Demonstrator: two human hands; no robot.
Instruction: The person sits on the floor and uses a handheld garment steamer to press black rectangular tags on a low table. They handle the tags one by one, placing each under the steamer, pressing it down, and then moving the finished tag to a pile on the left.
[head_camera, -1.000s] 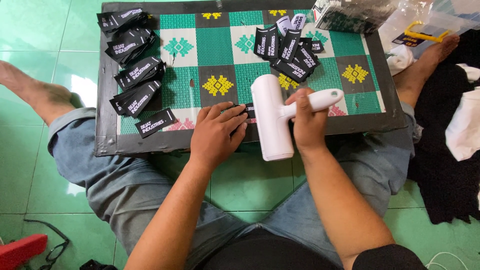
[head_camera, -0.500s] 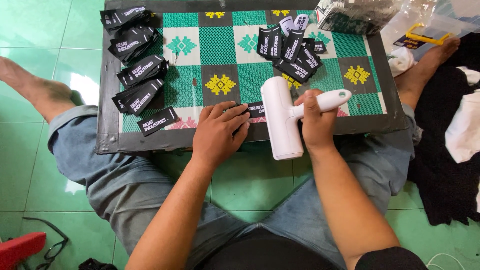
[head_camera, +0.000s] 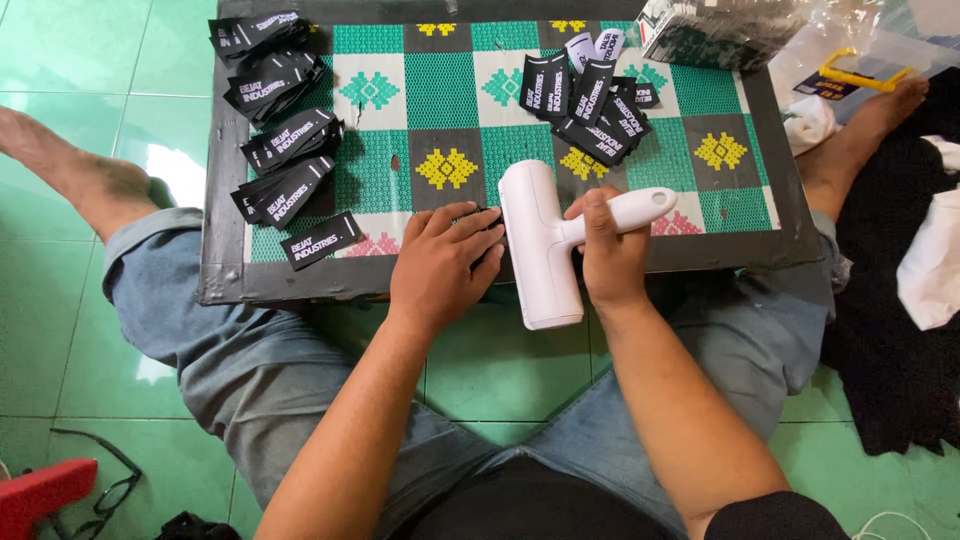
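Our right hand (head_camera: 612, 262) grips the white roller (head_camera: 540, 245); our left hand (head_camera: 440, 265), fingers together, presses a label at the board (head_camera: 215, 270) front edge. Labels (head_camera: 285, 150) stacked left; a pile (head_camera: 590, 105) remains.

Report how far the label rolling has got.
Looks done: stacks of black labels line the board's left edge. In hand: left hand pins one label while right hand holds the white roller. Seemingly left: the loose label pile at the top.

A low bench (head_camera: 225, 262) with a green patterned top was set on the tiled floor (head_camera: 70, 90). Black labels (head_camera: 285, 165) were piled along its left side, more labels (head_camera: 590, 105) near its far edge.
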